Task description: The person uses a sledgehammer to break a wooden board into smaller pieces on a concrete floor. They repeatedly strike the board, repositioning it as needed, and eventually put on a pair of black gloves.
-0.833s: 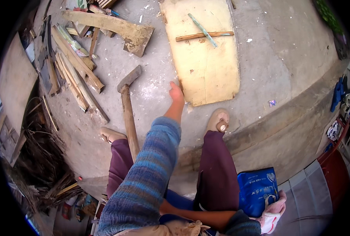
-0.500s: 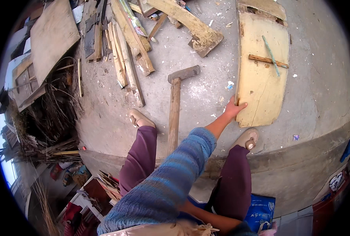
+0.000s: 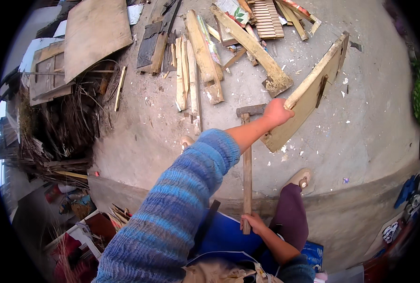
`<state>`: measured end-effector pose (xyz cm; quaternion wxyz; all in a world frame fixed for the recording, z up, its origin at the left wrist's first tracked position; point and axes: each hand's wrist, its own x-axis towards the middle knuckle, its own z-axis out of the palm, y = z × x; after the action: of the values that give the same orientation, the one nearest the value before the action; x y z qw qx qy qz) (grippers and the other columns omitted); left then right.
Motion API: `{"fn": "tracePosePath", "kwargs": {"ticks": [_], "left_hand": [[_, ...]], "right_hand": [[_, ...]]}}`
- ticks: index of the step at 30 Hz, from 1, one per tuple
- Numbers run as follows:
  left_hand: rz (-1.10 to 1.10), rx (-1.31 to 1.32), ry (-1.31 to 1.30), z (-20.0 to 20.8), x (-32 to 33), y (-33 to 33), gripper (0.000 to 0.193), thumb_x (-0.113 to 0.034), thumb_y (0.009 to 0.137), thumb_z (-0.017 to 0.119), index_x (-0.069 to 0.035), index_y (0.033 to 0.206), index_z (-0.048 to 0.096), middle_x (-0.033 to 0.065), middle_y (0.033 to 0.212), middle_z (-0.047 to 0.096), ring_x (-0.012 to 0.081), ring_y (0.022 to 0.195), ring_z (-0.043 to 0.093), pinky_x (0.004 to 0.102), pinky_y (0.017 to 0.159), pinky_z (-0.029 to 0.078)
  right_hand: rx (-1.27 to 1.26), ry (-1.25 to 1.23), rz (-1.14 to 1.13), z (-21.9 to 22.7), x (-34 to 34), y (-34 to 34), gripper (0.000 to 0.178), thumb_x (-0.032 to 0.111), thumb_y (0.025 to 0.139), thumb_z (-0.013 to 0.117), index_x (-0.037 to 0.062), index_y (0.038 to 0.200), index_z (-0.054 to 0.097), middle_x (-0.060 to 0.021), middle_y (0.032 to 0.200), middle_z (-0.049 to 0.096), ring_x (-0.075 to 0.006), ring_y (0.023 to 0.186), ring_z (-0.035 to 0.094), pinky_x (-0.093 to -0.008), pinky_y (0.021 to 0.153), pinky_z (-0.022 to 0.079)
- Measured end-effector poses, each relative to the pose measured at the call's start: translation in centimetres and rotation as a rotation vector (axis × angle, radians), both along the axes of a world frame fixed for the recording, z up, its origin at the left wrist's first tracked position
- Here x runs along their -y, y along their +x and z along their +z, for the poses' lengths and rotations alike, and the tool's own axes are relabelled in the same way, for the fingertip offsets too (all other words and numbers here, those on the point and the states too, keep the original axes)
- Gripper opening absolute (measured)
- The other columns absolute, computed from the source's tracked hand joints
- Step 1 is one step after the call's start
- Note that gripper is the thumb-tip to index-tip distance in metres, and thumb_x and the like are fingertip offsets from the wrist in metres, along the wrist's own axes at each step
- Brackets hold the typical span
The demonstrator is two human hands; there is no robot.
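My left hand (image 3: pixel 278 113), at the end of a blue striped sleeve, is wrapped around one edge of a long pale wooden panel (image 3: pixel 292 123). The panel is tilted up on its side, one end near the floor. A dark strip of wood (image 3: pixel 321 91) stays on its face. Lower down, my right hand (image 3: pixel 253 222) grips the end of the wooden handle of a sledgehammer (image 3: pixel 247 174). The hammer's blunt head (image 3: pixel 251 110) points away from me, partly behind my left wrist. Whether that head touches the floor I cannot tell.
Loose boards (image 3: pixel 203 56) and a thick curved timber (image 3: pixel 254 45) lie ahead on the concrete (image 3: pixel 210 108). A heap of sticks and panels (image 3: pixel 63 118) rises at left. A low concrete ledge (image 3: pixel 351 203) runs by my feet; a blue bag (image 3: pixel 312 254) sits below.
My left hand has lifted the panel from lying flat and tilted it onto its edge. The green stick on it is out of sight. My right hand now shows on the sledgehammer handle.
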<state>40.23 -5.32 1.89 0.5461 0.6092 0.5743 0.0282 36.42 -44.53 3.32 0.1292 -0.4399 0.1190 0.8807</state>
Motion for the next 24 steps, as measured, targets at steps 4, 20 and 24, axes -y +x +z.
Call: {"fn": "tracePosePath", "kwargs": {"ticks": [4, 20, 24], "left_hand": [[-0.054, -0.146, -0.110, 10.8, -3.1, -13.2, 0.033, -0.019, 0.066, 0.061, 0.001, 0.093, 0.061, 0.0126, 0.076, 0.062, 0.0179, 0.070, 0.060, 0.0290, 0.067, 0.047], [0.685, -0.451, 0.084, 23.4, 14.7, -61.1, 0.031, -0.015, 0.066, 0.063, -0.001, 0.094, 0.059, 0.0151, 0.078, 0.062, 0.0212, 0.071, 0.060, 0.0318, 0.065, 0.046], [0.919, -0.247, 0.059, 16.9, 12.4, -65.4, 0.031, -0.016, 0.067, 0.063, 0.001, 0.092, 0.058, 0.0133, 0.076, 0.062, 0.0175, 0.069, 0.058, 0.0304, 0.064, 0.045]], "right_hand": [[0.134, 0.033, -0.078, 3.1, -1.8, -0.3, 0.017, 0.016, 0.080, 0.053, 0.0024, 0.086, 0.045, -0.0099, 0.061, 0.050, -0.0204, 0.050, 0.052, -0.0332, 0.046, 0.044], [0.572, 0.098, 0.074, 20.1, -23.9, -4.9, 0.014, 0.015, 0.079, 0.050, 0.0034, 0.086, 0.047, -0.0066, 0.071, 0.051, -0.0151, 0.055, 0.047, -0.0284, 0.045, 0.038], [0.836, 0.135, 0.005, 19.5, -28.4, -5.6, 0.015, 0.016, 0.078, 0.046, 0.0039, 0.086, 0.045, -0.0086, 0.067, 0.049, -0.0119, 0.046, 0.039, -0.0231, 0.036, 0.028]]}}
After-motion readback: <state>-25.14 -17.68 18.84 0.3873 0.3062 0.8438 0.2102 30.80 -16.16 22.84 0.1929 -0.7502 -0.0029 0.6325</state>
